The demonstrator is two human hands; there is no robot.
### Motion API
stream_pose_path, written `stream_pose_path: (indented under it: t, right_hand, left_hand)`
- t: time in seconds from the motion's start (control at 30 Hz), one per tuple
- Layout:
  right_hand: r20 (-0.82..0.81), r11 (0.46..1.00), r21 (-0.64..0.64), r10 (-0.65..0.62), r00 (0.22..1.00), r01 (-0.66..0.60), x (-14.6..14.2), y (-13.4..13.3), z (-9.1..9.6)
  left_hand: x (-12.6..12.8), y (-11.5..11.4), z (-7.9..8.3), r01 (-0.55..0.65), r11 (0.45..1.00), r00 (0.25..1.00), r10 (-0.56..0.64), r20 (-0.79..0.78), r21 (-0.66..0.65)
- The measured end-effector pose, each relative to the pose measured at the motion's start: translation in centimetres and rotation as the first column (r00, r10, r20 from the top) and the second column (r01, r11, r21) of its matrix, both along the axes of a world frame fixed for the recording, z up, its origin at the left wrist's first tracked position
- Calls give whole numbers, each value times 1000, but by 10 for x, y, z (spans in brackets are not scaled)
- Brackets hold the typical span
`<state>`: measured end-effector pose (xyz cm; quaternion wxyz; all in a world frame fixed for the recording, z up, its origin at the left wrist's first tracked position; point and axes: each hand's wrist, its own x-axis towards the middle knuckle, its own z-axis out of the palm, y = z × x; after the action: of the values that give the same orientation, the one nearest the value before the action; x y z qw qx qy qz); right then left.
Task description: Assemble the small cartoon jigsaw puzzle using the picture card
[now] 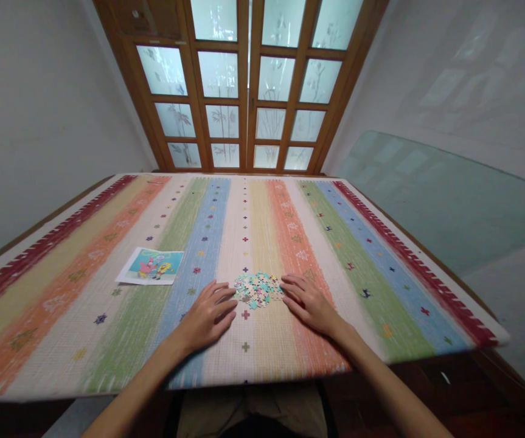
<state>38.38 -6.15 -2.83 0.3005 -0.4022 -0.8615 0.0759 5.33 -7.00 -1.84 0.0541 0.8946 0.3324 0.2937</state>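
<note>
A low pile of small jigsaw puzzle pieces point(257, 289), mostly turquoise and pale beige, lies on the striped tablecloth point(262, 359). My left hand point(212, 311) rests at the pile's left side, palm down, fingers apart and fingertips at its edge. On the opposite side, my right hand point(308, 300) lies with its fingers stretched toward the pieces, their tips touching or nearly touching the edge. Neither hand grips a piece that I can make out. Left of the hands lies a printed picture point(152, 266) with cartoon figures on a turquoise background.
The table has coloured stripes running away from me, with its front edge close to my body. Wooden doors with glass panes point(248, 103) stand beyond the far edge. A pale glass panel point(445, 188) leans by the right wall.
</note>
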Motion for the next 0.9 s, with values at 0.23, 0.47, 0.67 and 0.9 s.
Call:
stream_pose_path:
  t: [0.23, 0.47, 0.67, 0.9]
  right_hand:
    - [-15, 1000, 4, 4, 1000, -4, -2, 0, 2]
    - [-34, 1000, 10, -3, 999, 3, -2, -1, -1]
    - [-31, 1000, 15, 3, 1000, -2, -2, -1, -1]
    - [-28, 1000, 19, 1, 1000, -1, -1, -1, -1]
  left_hand:
    - [-2, -1, 0, -50, 998, 998, 49, 32, 47]
    - [-1, 8, -2, -84, 996, 996, 84, 0, -24]
    - [0, 9, -1, -77, 987, 996, 83, 36, -143]
    - [2, 10, 4, -77, 958, 992, 102, 79, -275]
